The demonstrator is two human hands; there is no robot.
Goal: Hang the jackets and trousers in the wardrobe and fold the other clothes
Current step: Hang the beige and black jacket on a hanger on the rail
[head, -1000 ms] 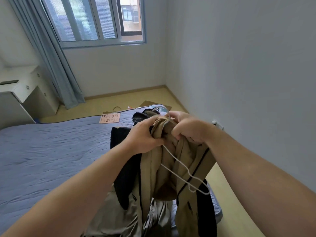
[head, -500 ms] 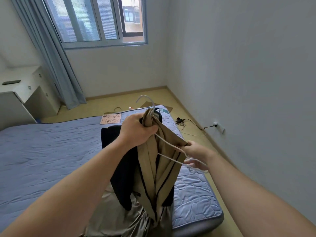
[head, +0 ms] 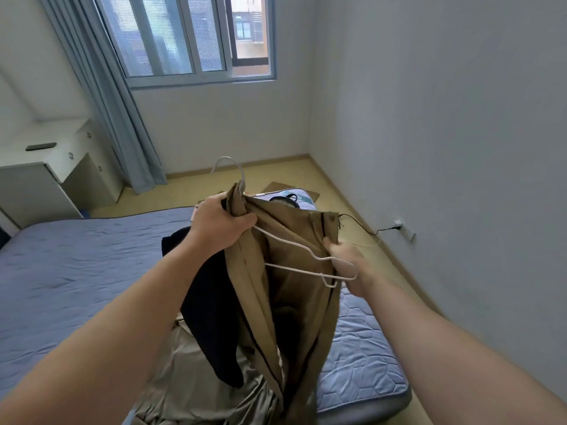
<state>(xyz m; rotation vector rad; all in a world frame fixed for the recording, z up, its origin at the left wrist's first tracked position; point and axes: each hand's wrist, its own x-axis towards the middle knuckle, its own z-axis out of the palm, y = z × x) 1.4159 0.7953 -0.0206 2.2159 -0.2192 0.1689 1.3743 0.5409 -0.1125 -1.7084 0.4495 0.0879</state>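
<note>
— Where's the khaki garment (head: 294, 302)?

— On my feed it's held up over the bed (head: 76, 271), 2 hands on it. The left hand (head: 221, 225) is fisted round the bunched top, and the hanger (head: 285, 240) hook pokes out above it.

— And the right hand (head: 346, 262)?

— Lower and to the right, fingers curled on the open edge. The hanger's long axis slants down from left to right, with its free end at the right hand. I'd judge that hand feeds it in.
</note>
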